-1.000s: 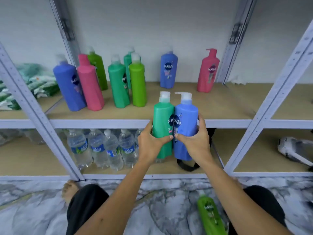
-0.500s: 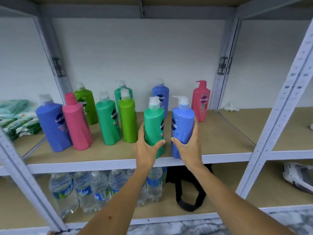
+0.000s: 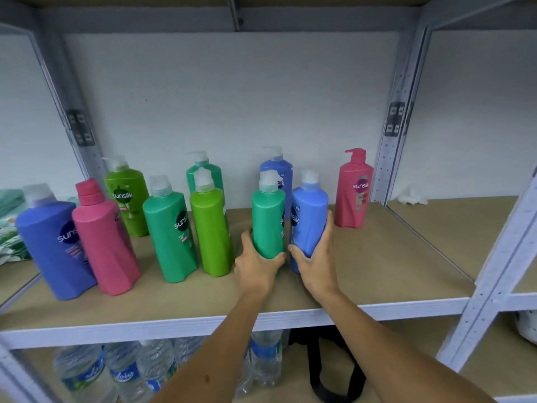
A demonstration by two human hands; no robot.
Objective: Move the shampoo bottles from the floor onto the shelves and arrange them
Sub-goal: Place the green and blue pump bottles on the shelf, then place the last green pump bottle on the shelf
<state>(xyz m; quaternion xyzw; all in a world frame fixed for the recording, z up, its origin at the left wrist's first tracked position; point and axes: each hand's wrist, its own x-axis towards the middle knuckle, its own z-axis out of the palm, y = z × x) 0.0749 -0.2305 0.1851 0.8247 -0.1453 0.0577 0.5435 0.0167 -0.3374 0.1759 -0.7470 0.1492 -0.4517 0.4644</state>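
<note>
Both held bottles now stand further in on the shelf (upright).

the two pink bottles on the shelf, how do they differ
The left pink bottle stands in the front row, leaning, its label mostly turned away; the right pink bottle stands upright at the back with its label facing out. The left one touches a blue bottle; the right one stands alone. Both have pink caps.

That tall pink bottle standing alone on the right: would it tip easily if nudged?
Probably, if pushed high: the pink bottle is tall with a narrow base. Its smooth plastic looks stiff, maybe slippery. Nothing stands close enough on the shelf to catch it.
</note>
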